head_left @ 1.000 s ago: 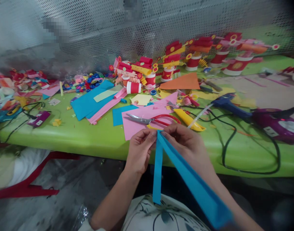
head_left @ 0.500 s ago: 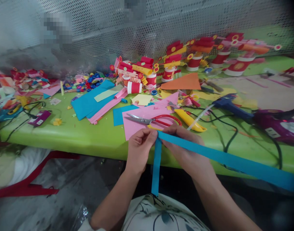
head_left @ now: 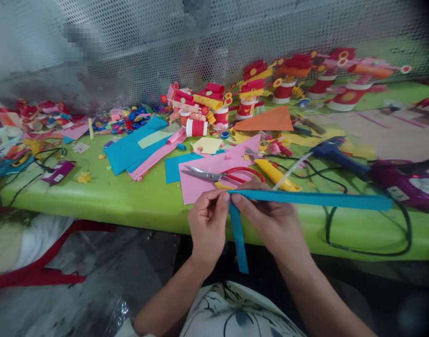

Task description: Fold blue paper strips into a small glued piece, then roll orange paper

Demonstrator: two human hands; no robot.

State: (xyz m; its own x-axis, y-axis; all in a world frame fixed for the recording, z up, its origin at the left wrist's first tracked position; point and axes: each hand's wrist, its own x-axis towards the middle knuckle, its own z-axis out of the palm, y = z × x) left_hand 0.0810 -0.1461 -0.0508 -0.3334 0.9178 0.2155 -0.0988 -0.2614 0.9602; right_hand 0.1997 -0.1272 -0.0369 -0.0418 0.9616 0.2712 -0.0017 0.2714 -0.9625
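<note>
Head view: A worker's left hand (head_left: 207, 229) and right hand (head_left: 279, 227) meet at the near edge of a green table (head_left: 147, 199), thumbs and fingers pinched on a blue paper strip (head_left: 323, 199). Its long length, which slanted down to the right half a second ago, now runs nearly level past the right hand. The short length (head_left: 239, 241) hangs below the fingertips, its lower end swung rightward. The two now stand close to a right angle, suggesting the paper is being turned at the pinch; whether it is one folded piece or two crossed ones is hidden by the fingers.

Just beyond the hands, red-handled scissors (head_left: 218, 176) lie on pink paper (head_left: 191, 192), beside a yellow-handled tool (head_left: 274, 174). To the right, the strip's free end passes over a black cord (head_left: 327, 229) and near a purple box (head_left: 404, 182), where it could snag; contact cannot be told. A blue glue gun (head_left: 341, 157) rests behind it. Farther back stand red-and-white cups (head_left: 284, 93) topped with coloured paper.
</note>
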